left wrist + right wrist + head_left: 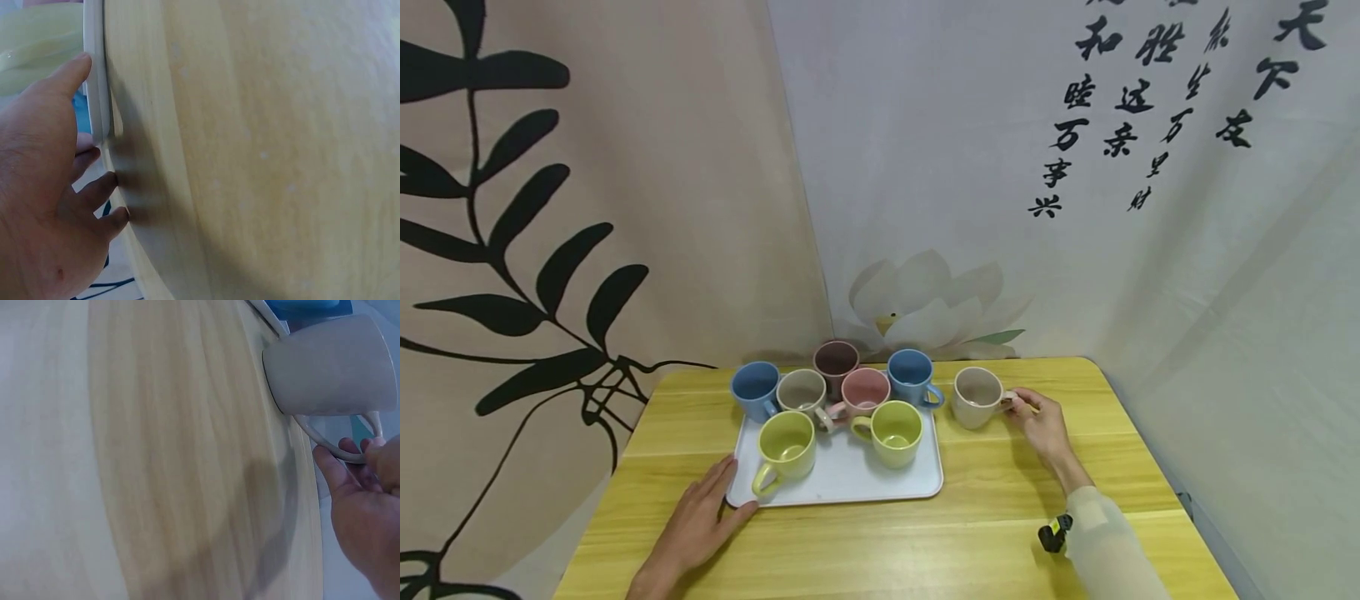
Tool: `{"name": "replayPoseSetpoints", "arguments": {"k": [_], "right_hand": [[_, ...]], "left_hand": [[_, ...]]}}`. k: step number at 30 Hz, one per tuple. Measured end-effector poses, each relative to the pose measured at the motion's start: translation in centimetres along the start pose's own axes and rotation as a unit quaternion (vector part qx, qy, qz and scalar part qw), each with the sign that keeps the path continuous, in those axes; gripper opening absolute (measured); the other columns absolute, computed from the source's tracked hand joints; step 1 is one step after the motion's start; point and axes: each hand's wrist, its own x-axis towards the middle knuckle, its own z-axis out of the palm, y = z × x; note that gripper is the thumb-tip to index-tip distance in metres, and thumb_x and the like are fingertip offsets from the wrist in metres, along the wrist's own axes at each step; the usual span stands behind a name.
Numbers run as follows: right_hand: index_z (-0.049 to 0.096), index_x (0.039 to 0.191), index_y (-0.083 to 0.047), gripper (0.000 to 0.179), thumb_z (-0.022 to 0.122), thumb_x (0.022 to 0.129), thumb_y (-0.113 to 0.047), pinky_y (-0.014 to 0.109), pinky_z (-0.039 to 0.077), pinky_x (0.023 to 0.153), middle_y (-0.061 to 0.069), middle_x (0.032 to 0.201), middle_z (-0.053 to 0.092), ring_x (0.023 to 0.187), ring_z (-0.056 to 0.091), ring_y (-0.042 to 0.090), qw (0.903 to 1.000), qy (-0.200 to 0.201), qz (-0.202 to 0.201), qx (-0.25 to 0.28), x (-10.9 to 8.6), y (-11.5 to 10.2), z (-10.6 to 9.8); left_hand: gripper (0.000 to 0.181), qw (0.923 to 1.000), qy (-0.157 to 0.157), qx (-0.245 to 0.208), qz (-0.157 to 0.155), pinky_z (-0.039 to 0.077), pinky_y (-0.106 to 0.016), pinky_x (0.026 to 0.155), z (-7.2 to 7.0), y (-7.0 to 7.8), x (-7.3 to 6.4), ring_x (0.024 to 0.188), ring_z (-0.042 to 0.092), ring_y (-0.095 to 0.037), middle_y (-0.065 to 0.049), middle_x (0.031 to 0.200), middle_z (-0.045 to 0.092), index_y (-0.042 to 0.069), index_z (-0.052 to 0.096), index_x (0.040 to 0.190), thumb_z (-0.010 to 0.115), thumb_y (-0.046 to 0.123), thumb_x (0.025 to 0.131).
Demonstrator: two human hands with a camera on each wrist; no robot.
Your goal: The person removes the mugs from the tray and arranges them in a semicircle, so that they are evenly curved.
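My right hand (1040,425) pinches the handle of a beige mug (977,397), which stands upright on the table just right of the tray. The right wrist view shows thumb and fingers at the handle of this mug (334,369). With fingers spread, my left hand (700,517) lies at the near left corner of a white tray (865,487). Up close, the left thumb (76,70) touches the rim of the tray (95,81). On the tray are a left green mug (787,442) and a right green mug (897,435).
Behind the green mugs stand a blue mug (755,388), a grey mug (802,392), a pink mug (867,388), a dark mauve mug (836,360) and a second blue mug (911,373). The wooden table (880,558) backs onto a printed curtain (925,167).
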Motion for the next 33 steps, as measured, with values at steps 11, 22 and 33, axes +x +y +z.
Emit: {"name": "replayPoseSetpoints", "arguments": {"k": [11, 22, 33], "right_hand": [[0.054, 0.143, 0.008, 0.04, 0.05, 0.109, -0.013, 0.033, 0.056, 0.106, 0.028, 0.146, 0.052, 0.134, 0.06, 0.036, 0.9996, 0.017, 0.016, 0.018, 1.3, 0.2, 0.2], [0.05, 0.147, 0.009, 0.043, 0.051, 0.108, -0.01, 0.038, 0.054, 0.109, 0.031, 0.151, 0.049, 0.117, 0.068, 0.009, 0.9984, 0.027, 0.031, 0.04, 2.0, -0.2, 0.5], [0.051, 0.145, 0.012, 0.042, 0.051, 0.108, -0.008, 0.041, 0.055, 0.108, 0.031, 0.148, 0.052, 0.102, 0.068, -0.003, 0.9979, 0.038, 0.028, 0.045, 2.5, -0.1, 0.8]], "left_hand": [[0.094, 1.0, -0.001, 0.001, -0.003, 0.026, -0.077, 0.118, 0.0, 0.1, 0.0, 0.152, 0.035, -0.047, -0.021, 0.168, 0.033, 0.004, 0.031, 0.162, 0.054, 0.069, 0.098], [0.095, 1.0, -0.003, 0.001, -0.004, 0.026, -0.077, 0.118, 0.0, 0.2, 0.0, 0.152, 0.036, -0.047, -0.022, 0.168, 0.032, 0.005, 0.03, 0.163, 0.053, 0.07, 0.098], [0.095, 1.0, 0.0, 0.001, -0.002, 0.027, -0.077, 0.117, 0.0, 0.2, 0.0, 0.151, 0.036, -0.047, -0.022, 0.168, 0.033, 0.004, 0.03, 0.162, 0.054, 0.069, 0.098]]}}
